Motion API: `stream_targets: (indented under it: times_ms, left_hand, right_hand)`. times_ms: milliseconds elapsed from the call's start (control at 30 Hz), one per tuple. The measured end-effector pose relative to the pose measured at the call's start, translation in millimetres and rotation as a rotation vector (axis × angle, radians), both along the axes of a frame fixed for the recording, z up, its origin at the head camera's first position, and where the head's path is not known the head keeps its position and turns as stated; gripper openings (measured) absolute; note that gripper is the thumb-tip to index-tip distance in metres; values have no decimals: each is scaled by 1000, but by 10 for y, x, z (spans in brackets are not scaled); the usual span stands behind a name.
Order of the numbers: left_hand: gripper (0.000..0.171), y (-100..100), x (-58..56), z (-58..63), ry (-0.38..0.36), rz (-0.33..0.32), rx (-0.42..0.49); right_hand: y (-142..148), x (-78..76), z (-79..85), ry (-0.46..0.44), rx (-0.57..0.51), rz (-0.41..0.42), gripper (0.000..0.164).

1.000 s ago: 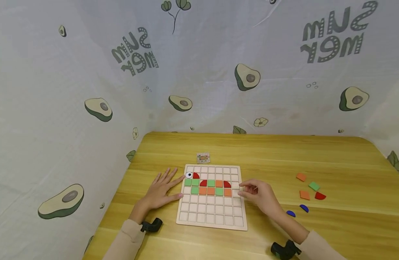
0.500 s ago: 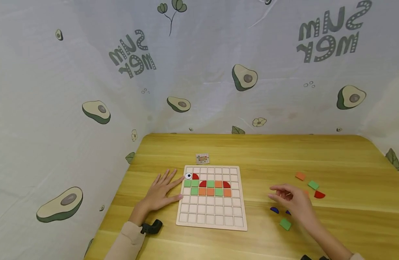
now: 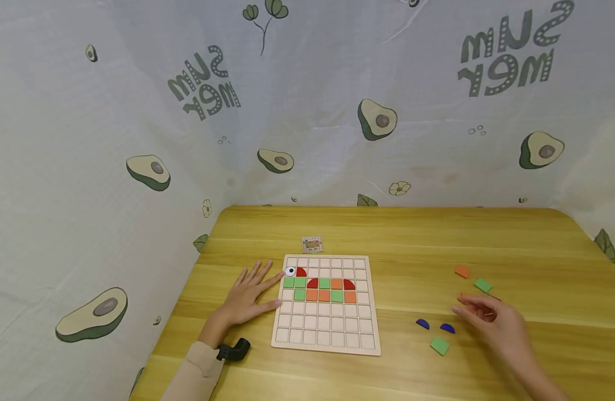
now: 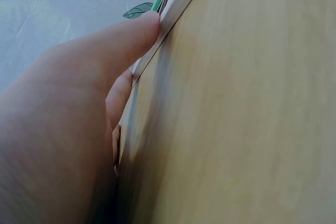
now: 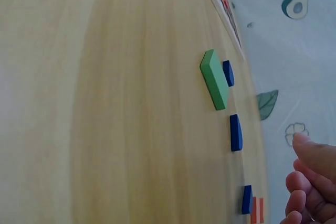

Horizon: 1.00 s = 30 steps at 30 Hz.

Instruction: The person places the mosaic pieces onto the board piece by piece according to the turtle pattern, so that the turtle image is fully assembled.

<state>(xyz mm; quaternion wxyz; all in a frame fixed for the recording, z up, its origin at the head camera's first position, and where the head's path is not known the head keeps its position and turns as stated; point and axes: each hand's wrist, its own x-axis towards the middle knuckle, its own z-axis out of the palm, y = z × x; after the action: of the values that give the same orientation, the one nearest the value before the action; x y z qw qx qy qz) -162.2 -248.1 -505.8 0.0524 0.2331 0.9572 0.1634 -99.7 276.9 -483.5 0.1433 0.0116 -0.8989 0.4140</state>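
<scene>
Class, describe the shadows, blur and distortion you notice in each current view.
Head: right hand slightly smeared, left hand clearer; left wrist: dark shadow beside the hand, soft grain on the table; right wrist: table edge looks bowed, green tile fairly crisp.

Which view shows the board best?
Head: the whole board shows from above, every row in sight. Left wrist shows only a slanted strip, partly behind the left hand. Right wrist shows just a thin strip, cut off at the top.

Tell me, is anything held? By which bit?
Nothing seems held: the left hand touches the left edge of the square, pale wooden board; no piece shows in the right hand.
</scene>
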Motion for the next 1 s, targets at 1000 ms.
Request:
stream_targets:
  times_ms: [1000]
  left_hand:
    - [70, -6, -9, -4, 6, -4, -1]
  right_hand:
    - [177, 130, -201, -88, 138, -40, 18]
